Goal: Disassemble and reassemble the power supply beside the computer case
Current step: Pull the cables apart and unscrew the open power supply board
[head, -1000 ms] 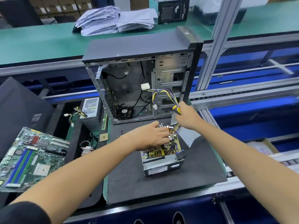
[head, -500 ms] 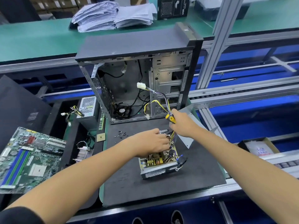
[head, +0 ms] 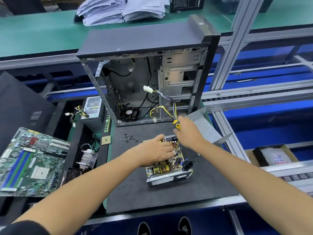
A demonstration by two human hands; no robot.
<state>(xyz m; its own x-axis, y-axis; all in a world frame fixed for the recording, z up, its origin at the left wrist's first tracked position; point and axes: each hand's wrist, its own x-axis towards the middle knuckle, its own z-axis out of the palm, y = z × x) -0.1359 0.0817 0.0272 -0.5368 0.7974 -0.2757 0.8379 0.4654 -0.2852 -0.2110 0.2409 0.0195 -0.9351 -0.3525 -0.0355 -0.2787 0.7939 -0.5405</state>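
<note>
The opened power supply point(head: 166, 173) lies on the black mat point(head: 169, 197) in front of the upright computer case point(head: 152, 68), its circuit board bare on top. My left hand point(head: 155, 152) rests on the board's far left part, fingers spread over the components. My right hand point(head: 188, 133) grips a yellow and black screwdriver point(head: 176, 124) and holds the cable bundle point(head: 169, 106), which rises from the supply and arcs in front of the open case, ending in white plugs. The screwdriver's tip is hidden behind my hand.
Several small screws point(head: 129, 138) lie on the mat behind my left hand. The grey metal cover point(head: 205, 128) leans at the right by the case. A motherboard point(head: 28, 161), a heatsink point(head: 86, 156) and a second power supply point(head: 92, 109) sit at the left. A cardboard box point(head: 271, 155) stands right.
The head camera has tilted, so the scene sits higher in view. My right hand stays over the supply's back edge with the screwdriver and cables; my left hand stays on the board.
</note>
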